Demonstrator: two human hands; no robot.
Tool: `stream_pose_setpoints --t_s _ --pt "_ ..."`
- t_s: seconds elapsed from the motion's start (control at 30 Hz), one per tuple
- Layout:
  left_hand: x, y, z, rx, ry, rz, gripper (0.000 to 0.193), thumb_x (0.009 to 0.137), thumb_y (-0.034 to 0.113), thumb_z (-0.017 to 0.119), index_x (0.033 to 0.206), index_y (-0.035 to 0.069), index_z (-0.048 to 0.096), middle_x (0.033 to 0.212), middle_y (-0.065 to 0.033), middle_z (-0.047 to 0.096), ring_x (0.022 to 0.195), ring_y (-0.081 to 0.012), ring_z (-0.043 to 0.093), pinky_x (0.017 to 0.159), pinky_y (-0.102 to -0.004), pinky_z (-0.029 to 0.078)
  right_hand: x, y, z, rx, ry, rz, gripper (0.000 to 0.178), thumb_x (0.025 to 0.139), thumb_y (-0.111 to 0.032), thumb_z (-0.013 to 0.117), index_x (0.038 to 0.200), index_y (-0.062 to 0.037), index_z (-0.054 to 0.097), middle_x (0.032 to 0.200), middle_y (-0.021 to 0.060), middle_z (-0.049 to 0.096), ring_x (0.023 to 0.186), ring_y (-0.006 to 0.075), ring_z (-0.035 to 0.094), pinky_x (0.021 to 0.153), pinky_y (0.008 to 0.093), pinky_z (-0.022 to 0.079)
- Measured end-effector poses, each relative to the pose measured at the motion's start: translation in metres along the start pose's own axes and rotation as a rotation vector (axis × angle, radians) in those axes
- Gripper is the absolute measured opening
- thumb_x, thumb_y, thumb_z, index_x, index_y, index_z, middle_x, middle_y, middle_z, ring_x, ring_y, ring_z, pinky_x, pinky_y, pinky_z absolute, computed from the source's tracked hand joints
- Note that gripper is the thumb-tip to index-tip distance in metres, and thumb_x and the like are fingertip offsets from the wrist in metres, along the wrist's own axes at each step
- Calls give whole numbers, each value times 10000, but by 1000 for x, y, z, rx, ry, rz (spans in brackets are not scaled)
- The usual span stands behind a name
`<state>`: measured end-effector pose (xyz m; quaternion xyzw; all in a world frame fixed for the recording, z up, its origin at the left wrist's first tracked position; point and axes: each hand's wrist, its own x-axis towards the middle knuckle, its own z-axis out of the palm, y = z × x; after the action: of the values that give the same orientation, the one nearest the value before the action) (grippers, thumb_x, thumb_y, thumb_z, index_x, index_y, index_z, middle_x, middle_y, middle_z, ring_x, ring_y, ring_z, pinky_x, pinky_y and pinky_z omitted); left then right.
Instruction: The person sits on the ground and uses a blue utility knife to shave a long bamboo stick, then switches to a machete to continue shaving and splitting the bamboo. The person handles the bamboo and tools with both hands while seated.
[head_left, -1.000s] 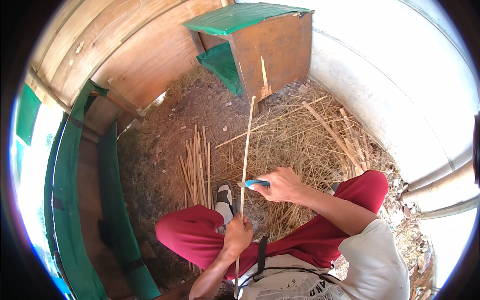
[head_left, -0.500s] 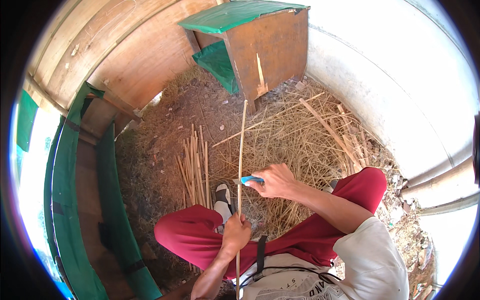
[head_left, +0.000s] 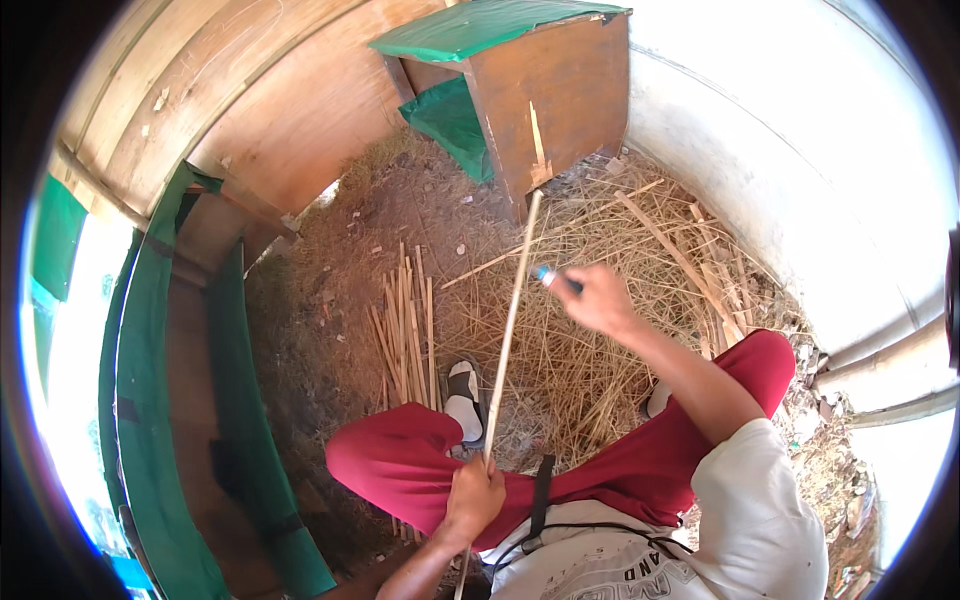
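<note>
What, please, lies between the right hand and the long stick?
In the head view, the blue knife juts from the right hand toward the long stick.

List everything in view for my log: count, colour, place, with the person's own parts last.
Long stick: one, pale, slanting through centre
Knife: one, blue and dark, blurred, right of stick
Loose sticks: several, tan, ground left of centre
Straw-like strips: uncountable, yellowish, ground right of centre
Cabinet: one, brown, green-covered, top
Green-covered frame: one, brown and green, left
Plywood wall: one, tan, upper left
White wall: one, right
Trousers: one pair, maroon, lower centre
Left hand: one, bare, gripping stick
Right hand: one, bare, holding knife
</note>
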<state>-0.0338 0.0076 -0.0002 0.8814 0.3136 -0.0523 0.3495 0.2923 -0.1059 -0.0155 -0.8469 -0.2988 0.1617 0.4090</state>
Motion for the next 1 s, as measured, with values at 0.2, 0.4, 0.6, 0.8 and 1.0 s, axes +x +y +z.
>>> stream_pose_setpoints --t_s 0.2,0.4,0.6,0.8,1.0 --pt "52 24 -9 -21 75 51 103 844 68 556 822 -32 549 711 -261 610 731 -452 648 635 -483 501 -45 -23 32 7 18 -335 448 972 -465 574 1001 -59 760 492 31 564 351 100 438 292 281 318" --pt "67 38 -1 -8 14 80 96 828 59 563 812 -28 526 718 -266 601 731 -459 633 643 -486 486 -46 -18 33 -31 104 -504 385 941 -422 622 939 -66 769 500 86 591 383 196 544 403 340 445" --pt "60 40 -10 -15 -69 85 107 821 66 571 825 -23 514 702 -257 592 696 -456 616 633 -474 481 -32 -15 26 -264 66 -339 407 948 -471 598 975 -108 779 475 48 575 355 145 479 345 325 366" --pt "37 29 -10 -39 -121 34 118 811 74 573 842 -27 520 697 -243 582 691 -429 614 648 -463 480 -13 2 32 -308 105 -333 408 945 -506 572 997 -160 782 464 31 562 355 140 473 338 328 355" --pt "30 22 -12 -19 -63 71 122 793 63 578 773 1 475 626 -180 529 603 -346 580 580 -428 444 -14 -11 31 -308 -11 -221 410 909 -474 596 951 -105 769 559 114 635 503 267 630 452 408 478"
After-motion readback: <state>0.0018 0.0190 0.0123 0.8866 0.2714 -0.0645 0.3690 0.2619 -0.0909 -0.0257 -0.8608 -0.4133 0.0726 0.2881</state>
